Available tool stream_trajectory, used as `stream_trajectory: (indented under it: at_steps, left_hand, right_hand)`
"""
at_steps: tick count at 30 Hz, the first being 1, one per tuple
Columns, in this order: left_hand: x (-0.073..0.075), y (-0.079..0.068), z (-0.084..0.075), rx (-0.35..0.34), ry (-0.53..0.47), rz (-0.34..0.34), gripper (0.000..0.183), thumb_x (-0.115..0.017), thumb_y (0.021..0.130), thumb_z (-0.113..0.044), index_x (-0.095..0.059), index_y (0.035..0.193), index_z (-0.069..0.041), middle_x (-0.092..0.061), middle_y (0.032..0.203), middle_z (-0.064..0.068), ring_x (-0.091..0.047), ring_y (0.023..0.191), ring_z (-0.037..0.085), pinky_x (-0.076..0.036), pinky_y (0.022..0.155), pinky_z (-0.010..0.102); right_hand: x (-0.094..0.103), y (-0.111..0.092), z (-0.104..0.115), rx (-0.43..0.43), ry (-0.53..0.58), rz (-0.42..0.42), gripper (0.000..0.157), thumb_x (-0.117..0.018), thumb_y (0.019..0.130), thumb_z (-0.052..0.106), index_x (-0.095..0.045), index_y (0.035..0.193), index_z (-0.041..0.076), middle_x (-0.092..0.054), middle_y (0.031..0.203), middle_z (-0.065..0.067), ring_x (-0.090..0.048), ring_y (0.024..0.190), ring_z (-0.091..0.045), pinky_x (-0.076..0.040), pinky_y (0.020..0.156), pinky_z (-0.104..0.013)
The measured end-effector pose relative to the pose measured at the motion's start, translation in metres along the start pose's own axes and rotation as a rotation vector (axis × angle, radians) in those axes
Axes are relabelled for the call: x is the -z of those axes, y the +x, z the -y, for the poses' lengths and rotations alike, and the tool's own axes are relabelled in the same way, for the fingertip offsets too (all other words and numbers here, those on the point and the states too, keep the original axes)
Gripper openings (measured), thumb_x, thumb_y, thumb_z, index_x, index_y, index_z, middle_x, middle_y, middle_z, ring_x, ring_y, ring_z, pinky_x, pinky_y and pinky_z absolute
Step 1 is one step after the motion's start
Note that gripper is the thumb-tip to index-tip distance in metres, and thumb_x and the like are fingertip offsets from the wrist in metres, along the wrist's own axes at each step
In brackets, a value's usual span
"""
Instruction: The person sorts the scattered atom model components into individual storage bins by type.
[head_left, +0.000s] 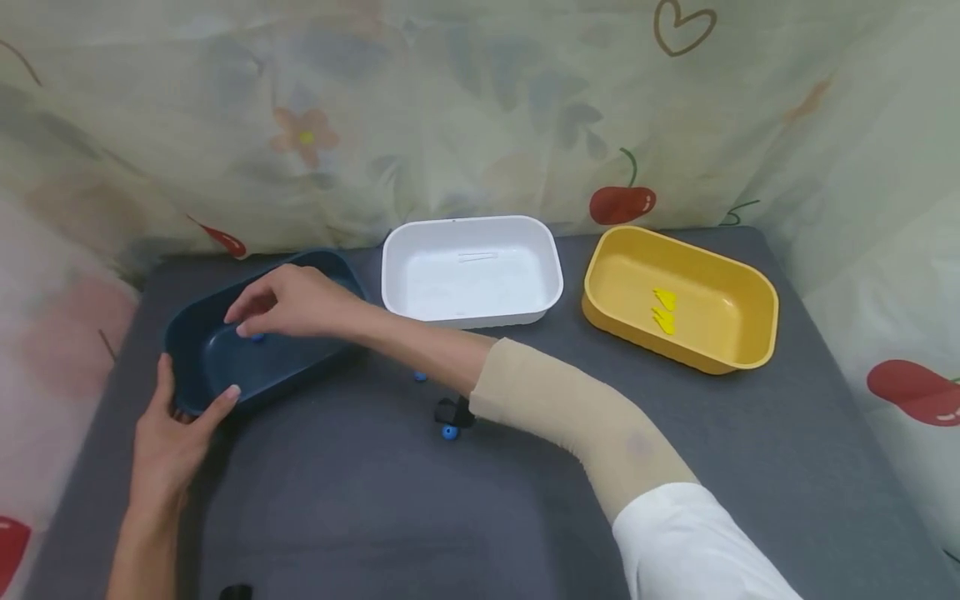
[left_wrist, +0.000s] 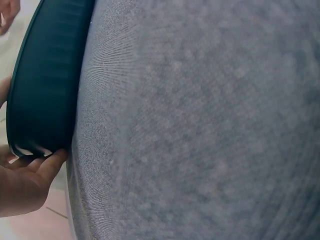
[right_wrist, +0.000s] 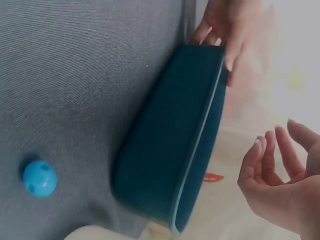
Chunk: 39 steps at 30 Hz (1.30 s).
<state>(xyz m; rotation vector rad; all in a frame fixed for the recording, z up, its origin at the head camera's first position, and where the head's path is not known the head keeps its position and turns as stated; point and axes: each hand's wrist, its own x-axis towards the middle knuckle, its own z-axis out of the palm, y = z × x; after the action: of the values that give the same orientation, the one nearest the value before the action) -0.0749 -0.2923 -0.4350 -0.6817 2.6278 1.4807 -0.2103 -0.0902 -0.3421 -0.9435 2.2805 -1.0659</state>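
Note:
A dark blue plastic bin (head_left: pixel 262 371) stands at the table's left. My left hand (head_left: pixel 168 450) grips its near left end, thumb at the rim and fingers against the outside wall, as the left wrist view also shows. Above the bin hovers my right hand (head_left: pixel 300 302); its fingers are loosely curved and apart, with nothing between them in the right wrist view. Partly hidden below the right hand, a small blue ball (head_left: pixel 257 337) lies inside the bin. Another blue ball (right_wrist: pixel 40 178), with dark holes, is on the grey cloth near the bin.
Under the right forearm are a blue ball (head_left: pixel 420 376), partly covered, and another blue ball (head_left: pixel 450 432) beside a black piece (head_left: pixel 453 412). A white bin (head_left: pixel 472 320) with thin pale sticks stands at the back middle. Yellow pieces (head_left: pixel 664 321) lie in a yellow bin (head_left: pixel 738 312) at right.

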Motion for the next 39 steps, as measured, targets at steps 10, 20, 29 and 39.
stream_trajectory:
  at_steps: [10,20,29,39]
  left_hand:
    - [-0.003,0.001,-0.001,0.012,0.007,-0.015,0.097,-0.064,0.094,-0.047,0.012,0.154,-0.038,0.002,0.164,0.009,-0.014,0.148,0.038,-0.025,0.113,0.056]
    - [-0.002,-0.001,0.0,0.011,-0.001,-0.008,0.096,-0.064,0.094,-0.047,0.012,0.153,-0.04,0.005,0.164,0.006,-0.012,0.148,0.037,-0.024,0.113,0.056]
    - [-0.001,-0.003,0.002,0.024,0.005,-0.007,0.096,-0.063,0.094,-0.048,0.013,0.153,-0.041,0.006,0.164,0.008,-0.01,0.147,0.039,-0.023,0.113,0.058]
    - [0.0,-0.002,-0.001,0.001,0.005,0.007,0.095,-0.063,0.094,-0.048,0.012,0.152,-0.043,0.004,0.163,0.007,-0.012,0.147,0.039,-0.024,0.113,0.058]
  right_hand:
    - [0.01,-0.047,-0.018,0.133,0.134,-0.039,0.023,-0.072,0.093,0.022,-0.074,0.115,0.016,-0.07,0.101,0.011,-0.062,0.091,0.004,-0.047,0.083,-0.011]
    - [0.022,-0.082,-0.029,0.168,0.105,-0.02,0.024,-0.072,0.093,0.023,-0.073,0.116,0.016,-0.07,0.103,0.009,-0.062,0.091,0.004,-0.047,0.085,-0.013]
    - [0.022,-0.112,-0.046,0.154,0.147,-0.024,0.025,-0.074,0.091,0.016,-0.073,0.116,0.013,-0.07,0.104,0.008,-0.063,0.093,0.0,-0.05,0.085,-0.017]
    - [0.017,-0.149,-0.077,0.171,0.244,-0.091,0.027,-0.075,0.088,0.009,-0.073,0.114,0.011,-0.069,0.104,0.006,-0.065,0.092,-0.007,-0.055,0.083,-0.027]
